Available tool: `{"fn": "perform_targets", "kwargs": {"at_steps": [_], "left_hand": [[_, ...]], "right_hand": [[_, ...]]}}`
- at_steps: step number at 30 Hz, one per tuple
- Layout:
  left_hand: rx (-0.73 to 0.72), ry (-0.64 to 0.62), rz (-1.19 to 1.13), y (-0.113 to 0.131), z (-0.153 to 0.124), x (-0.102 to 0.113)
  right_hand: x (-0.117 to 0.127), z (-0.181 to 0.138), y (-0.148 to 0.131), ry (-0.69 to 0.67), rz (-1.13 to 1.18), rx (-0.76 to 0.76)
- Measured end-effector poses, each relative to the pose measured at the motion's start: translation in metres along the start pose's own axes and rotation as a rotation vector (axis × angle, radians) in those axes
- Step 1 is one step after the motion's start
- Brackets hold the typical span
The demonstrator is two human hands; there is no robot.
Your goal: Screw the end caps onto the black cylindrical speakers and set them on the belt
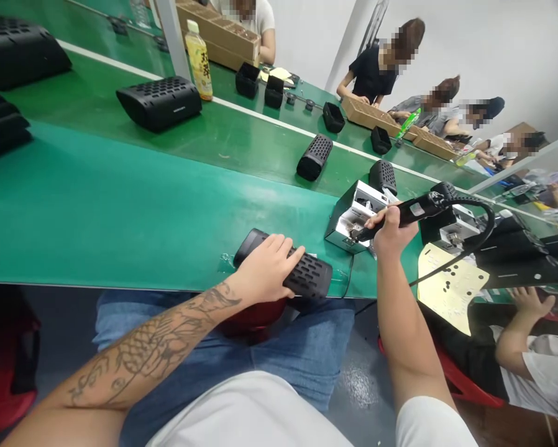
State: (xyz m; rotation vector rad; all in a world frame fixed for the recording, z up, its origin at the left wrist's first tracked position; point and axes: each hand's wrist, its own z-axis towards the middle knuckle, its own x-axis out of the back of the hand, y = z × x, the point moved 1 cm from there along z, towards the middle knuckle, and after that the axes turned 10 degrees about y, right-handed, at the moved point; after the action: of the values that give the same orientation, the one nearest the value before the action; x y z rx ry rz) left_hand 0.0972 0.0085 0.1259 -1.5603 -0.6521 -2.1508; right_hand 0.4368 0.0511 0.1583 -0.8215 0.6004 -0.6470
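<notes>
My left hand (269, 268) is wrapped over a black perforated housing (314, 275) lying at the near edge of the green bench. Its fingers rest across the slotted top, and the palm hides part of that surface. In my right hand (395, 231) is a black corded electric screwdriver (419, 210), held tilted. The screwdriver's tip points down into the front of a small black-and-white box-shaped machine (348, 214), which looks like a screw feeder. Whether a screw is on the tip is too small to tell.
More black housings (160, 102) stand across the green bench (120, 205). A yellow drink bottle (199, 62) stands by a post. Yellow paper with black dots (451, 285) lies at right, beside a co-worker's hand (533, 304). Several people work at cardboard trays (372, 117) opposite. The screwdriver's cable (481, 239) loops right.
</notes>
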Motion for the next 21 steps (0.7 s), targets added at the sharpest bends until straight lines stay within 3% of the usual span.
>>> {"fn": "perform_targets", "kwargs": {"at_steps": [4,10,15,21], "left_hand": [[0.169,-0.085,0.060,0.002,0.007,0.008],[0.223,-0.188,0.025,-0.005,0.003,0.013],[0.239,-0.206,0.020,-0.003,0.005,0.015],[0.244,-0.219,0.012,-0.002,0.007,0.018]], "right_hand": [[0.010,-0.016,-0.034,-0.036,0.072,0.000],[0.018,-0.069,-0.092,-0.360,0.365,-0.085],[0.007,-0.099,-0.096,-0.416,0.361,-0.090],[-0.004,-0.105,-0.089,-0.418,0.347,-0.113]]}}
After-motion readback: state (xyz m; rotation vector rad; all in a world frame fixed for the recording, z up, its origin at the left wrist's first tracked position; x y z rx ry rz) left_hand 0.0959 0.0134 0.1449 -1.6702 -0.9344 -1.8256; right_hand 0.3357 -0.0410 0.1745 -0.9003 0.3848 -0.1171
